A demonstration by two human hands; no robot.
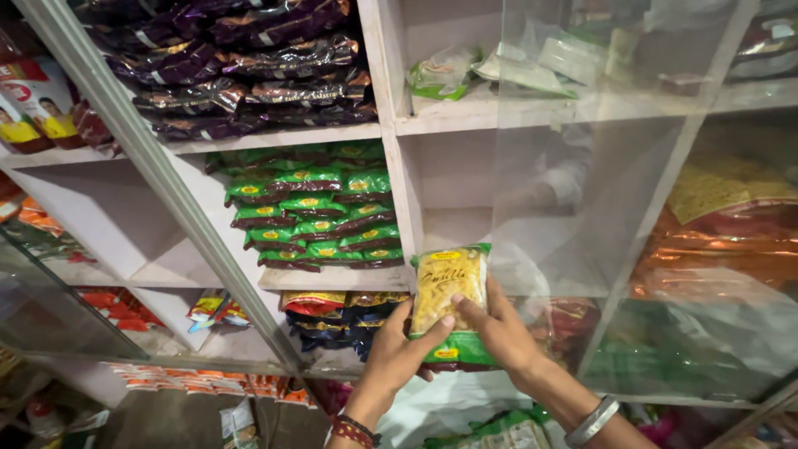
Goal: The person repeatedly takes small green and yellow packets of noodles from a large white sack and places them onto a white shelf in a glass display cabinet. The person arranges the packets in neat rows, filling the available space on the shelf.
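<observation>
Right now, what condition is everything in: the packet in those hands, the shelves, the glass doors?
Pasta packet: sealed, upright, held up in front of the shelves.
Left hand: grip closed on the packet's left edge.
Right hand: grip closed on the packet's right edge.
Green packets: stacked, filling their shelf.
Purple packets: piled high.
Middle white shelf: bare.
Glass door: in front of the right-hand shelves.

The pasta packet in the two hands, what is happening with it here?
A person holds a green and clear pasta packet upright in both hands, left hand and right hand, before white shop shelves. The compartment behind it has no packets. Left of it lie stacked green packets, with purple packets above.
</observation>
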